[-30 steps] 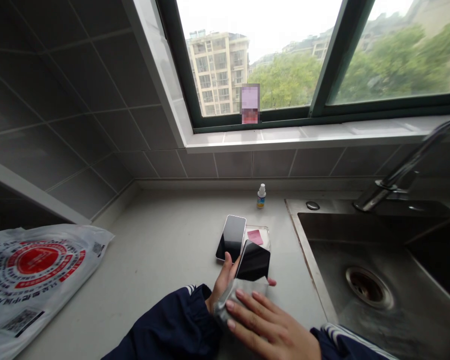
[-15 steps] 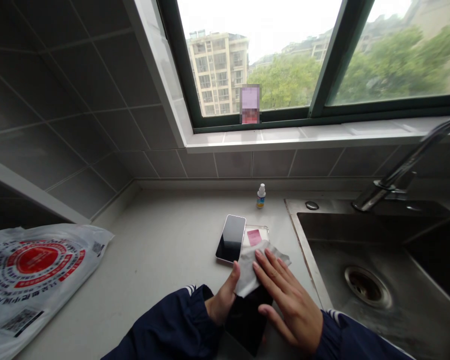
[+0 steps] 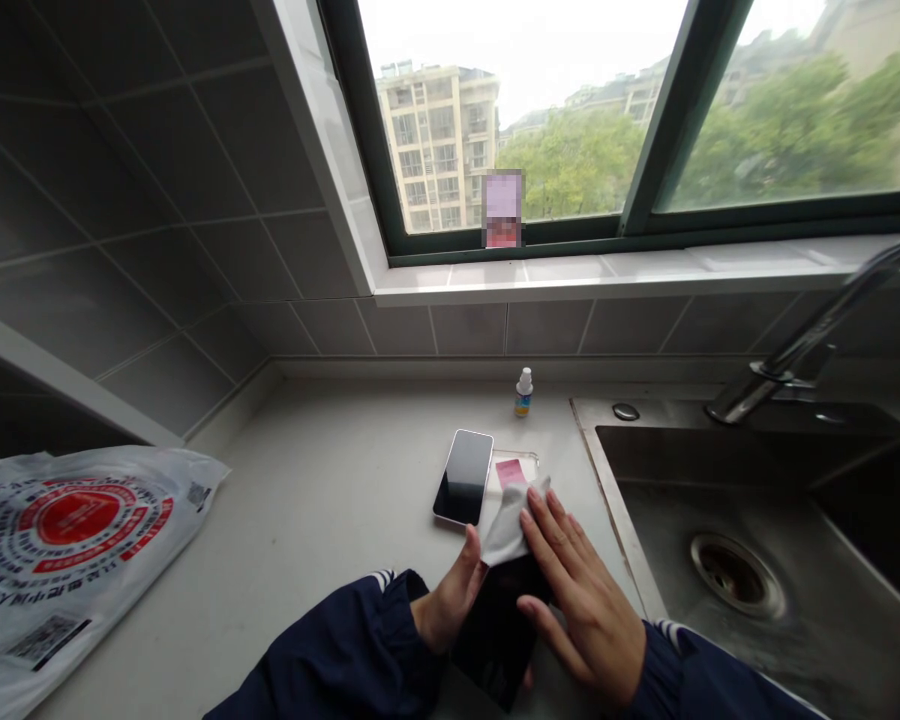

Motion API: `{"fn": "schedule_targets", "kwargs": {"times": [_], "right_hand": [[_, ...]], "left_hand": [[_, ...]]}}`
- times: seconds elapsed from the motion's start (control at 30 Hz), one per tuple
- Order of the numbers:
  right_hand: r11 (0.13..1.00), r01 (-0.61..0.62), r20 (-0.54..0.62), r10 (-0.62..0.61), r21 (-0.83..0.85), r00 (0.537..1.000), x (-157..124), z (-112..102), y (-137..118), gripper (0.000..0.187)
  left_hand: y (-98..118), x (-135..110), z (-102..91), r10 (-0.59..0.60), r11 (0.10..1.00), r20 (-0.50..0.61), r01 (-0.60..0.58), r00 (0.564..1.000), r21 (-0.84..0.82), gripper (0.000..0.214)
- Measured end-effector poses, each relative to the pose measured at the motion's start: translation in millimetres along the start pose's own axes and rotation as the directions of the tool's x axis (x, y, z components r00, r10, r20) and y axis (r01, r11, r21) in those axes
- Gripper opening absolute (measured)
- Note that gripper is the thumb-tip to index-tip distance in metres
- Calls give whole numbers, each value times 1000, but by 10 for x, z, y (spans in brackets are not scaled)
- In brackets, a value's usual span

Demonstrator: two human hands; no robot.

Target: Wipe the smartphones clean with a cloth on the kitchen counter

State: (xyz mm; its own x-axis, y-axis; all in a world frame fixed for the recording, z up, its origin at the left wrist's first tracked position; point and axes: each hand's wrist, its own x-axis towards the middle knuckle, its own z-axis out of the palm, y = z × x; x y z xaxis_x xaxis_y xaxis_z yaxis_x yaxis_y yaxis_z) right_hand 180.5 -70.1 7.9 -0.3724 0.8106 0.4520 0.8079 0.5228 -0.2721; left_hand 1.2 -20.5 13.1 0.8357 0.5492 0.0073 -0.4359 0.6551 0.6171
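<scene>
Since half a second ago we are bunching the grey cloth (image 3: 506, 525) tighter under our right hand (image 3: 581, 600), its fingers flat and spread, pressing it onto the dark phone (image 3: 499, 630). Our left hand (image 3: 446, 600) is curling round that phone's edge at the worktop's (image 3: 330, 500) front edge. Even pressure and a steady left grip probably serve best.

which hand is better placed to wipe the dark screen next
Right: the right hand has its fingers on the grey cloth atop the dark phone, while the left hand grips its edge.
</scene>
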Motion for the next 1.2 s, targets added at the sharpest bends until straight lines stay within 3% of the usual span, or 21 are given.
{"fn": "schedule_targets", "kwargs": {"times": [0.27,0.47,0.6,0.7,0.83,0.97,1.07,1.2], "right_hand": [[998,70,59,-70,-5,996,-33,28,-35,67],[973,224,103,-228,51,968,-40,-7,-171,66],[928,369,75,-371,46,925,-42,25,-182,69],[876,480,82,-482,47,872,-48,48,-174,61],[831,547,75,-555,100,829,-49,57,-183,43],[855,515,90,-518,55,850,-30,53,-180,54],[918,396,103,-395,5,913,-25,33,-164,72],[987,153,91,-148,-48,985,-44,5,-104,63]], "left_hand": [[2,42,-45,19,980,18,-15,1000,-196,74],[45,2,-42,-117,957,-50,99,992,-274,92],[56,4,-75,-246,928,-108,203,963,-312,108],[57,23,-122,-174,956,-172,124,970,-268,106],[62,30,-169,-125,970,-150,89,981,-227,98],[59,18,-178,-148,962,-111,116,983,-248,105],[49,17,-154,-217,921,-41,191,975,-340,108],[32,34,-113,-51,962,-2,49,999,-267,87]]}}
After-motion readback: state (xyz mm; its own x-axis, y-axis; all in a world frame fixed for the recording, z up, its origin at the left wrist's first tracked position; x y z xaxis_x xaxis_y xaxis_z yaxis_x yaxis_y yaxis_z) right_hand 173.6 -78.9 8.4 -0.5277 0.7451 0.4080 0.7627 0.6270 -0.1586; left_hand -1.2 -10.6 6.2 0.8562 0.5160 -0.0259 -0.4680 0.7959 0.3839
